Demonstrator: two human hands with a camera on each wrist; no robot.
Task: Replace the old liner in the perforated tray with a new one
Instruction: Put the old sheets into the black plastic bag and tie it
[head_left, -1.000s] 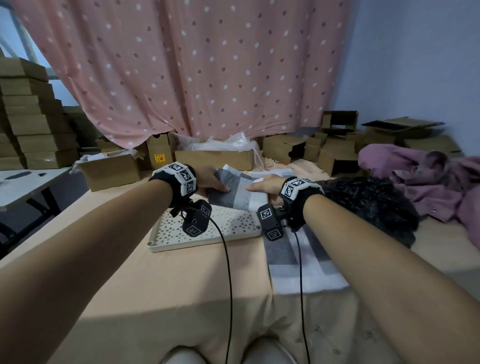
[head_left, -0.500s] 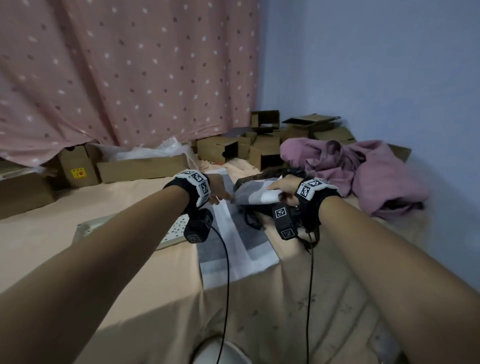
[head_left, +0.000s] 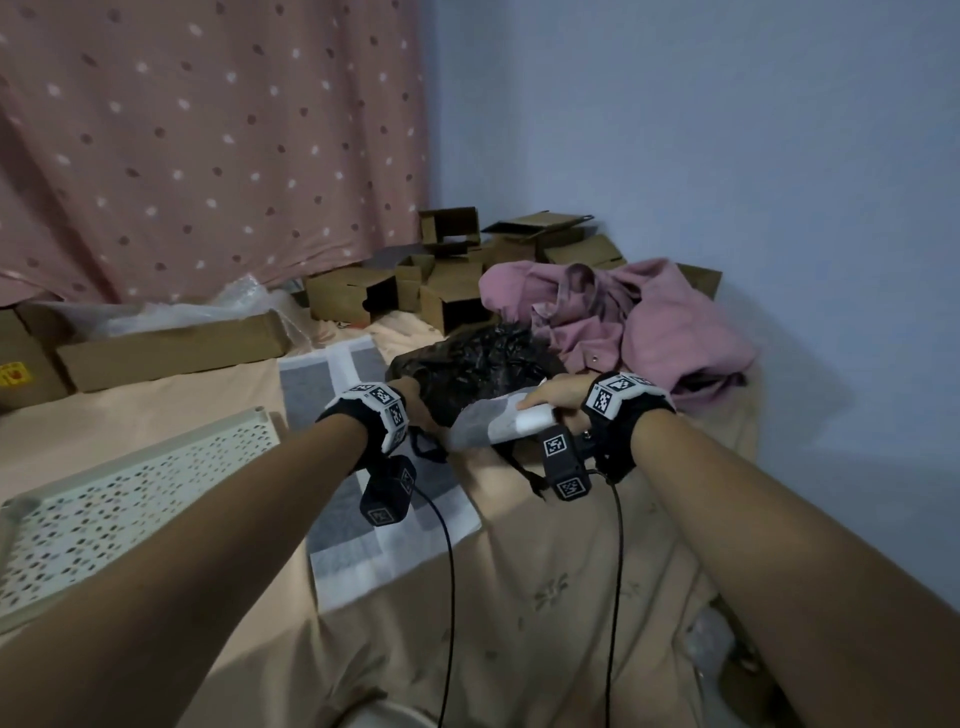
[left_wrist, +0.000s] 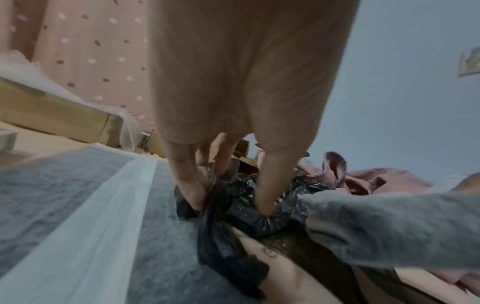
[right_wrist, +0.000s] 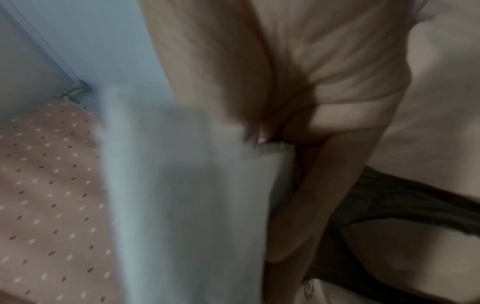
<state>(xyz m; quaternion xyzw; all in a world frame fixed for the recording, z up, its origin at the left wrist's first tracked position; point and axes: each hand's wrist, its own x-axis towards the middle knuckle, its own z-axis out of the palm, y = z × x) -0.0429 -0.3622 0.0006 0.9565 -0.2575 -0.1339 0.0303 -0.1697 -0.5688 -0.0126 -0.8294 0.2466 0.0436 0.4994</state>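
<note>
Left hand (head_left: 415, 410) gripping the black bag (head_left: 478, 369) mouth, right hand (head_left: 553, 397) clutching the folded grey liner (head_left: 488, 423) crosswise over it, bare tray (head_left: 130, 504) left, second liner (head_left: 363, 530) lengthwise on the bed

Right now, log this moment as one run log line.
left hand: grips black bag | right hand: holds folded liner at bag | perforated tray: bare | flat liner: on bed beside tray
</note>
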